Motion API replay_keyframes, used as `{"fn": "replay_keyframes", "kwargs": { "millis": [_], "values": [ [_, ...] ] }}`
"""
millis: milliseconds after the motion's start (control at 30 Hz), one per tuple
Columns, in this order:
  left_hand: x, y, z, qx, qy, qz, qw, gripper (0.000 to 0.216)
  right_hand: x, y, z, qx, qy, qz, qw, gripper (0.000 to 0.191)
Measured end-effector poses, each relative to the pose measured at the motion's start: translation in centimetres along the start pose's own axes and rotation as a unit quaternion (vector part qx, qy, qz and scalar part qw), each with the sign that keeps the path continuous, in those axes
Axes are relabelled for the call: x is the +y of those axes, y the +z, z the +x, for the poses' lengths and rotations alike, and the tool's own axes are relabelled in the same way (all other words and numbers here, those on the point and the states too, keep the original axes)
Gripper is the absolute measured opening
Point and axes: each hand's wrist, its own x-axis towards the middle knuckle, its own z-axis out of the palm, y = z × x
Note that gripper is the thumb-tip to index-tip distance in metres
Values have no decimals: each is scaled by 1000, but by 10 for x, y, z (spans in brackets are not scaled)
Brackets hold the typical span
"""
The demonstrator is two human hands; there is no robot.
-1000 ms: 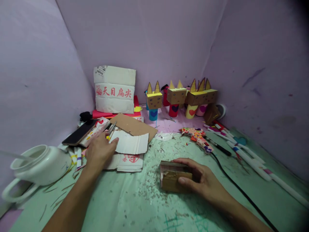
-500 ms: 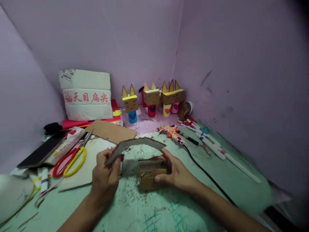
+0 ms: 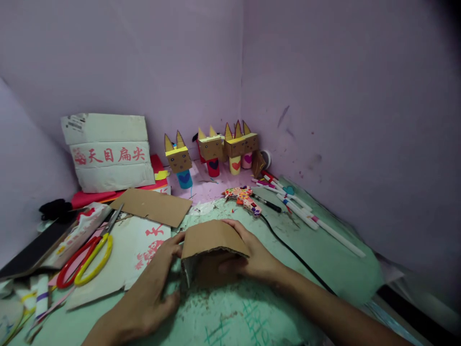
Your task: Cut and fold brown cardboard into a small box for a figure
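Note:
A bent piece of brown cardboard (image 3: 212, 239) lies arched over a small cardboard box, which is mostly hidden beneath it. My left hand (image 3: 151, 293) rests on the green mat at the cardboard's left edge, its thumb and fingers pressed against that edge. My right hand (image 3: 254, 254) is curled around the right side, fingers over the cardboard's top and thumb below against the box.
Scissors with red and yellow handles (image 3: 86, 254) lie at the left on flat white cardboard (image 3: 144, 245). A printed white box (image 3: 108, 151) stands at the back left. Cardboard figures (image 3: 209, 149) line the far wall. A patterned glue gun (image 3: 243, 198) with its black cord and several markers (image 3: 298, 209) lie right.
My left hand picked up a cardboard piece from the left pile, carried it over and laid it across the small box held by my right hand. The view has swung right.

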Motion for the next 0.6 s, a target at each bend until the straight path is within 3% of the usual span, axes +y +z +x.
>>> {"fn": "replay_keyframes", "kwargs": {
  "millis": [100, 167, 367, 600],
  "values": [
    [-1, -1, 2, 22, -38, -178, 983, 38, -1, 0, 0, -12, -7, 0, 1000, 81],
    [-3, 1, 5, 36, -49, -240, 969, 42, -2, 0, 0, -18, -18, -8, 1000, 79],
    [-6, 3, 9, 67, -82, -161, 981, 86, -2, 0, -1, 5, -64, -80, 995, 80],
    [-2, -4, 10, 45, -92, -119, 988, 67, 2, 2, -4, 43, -67, -137, 987, 107]
  ]
}}
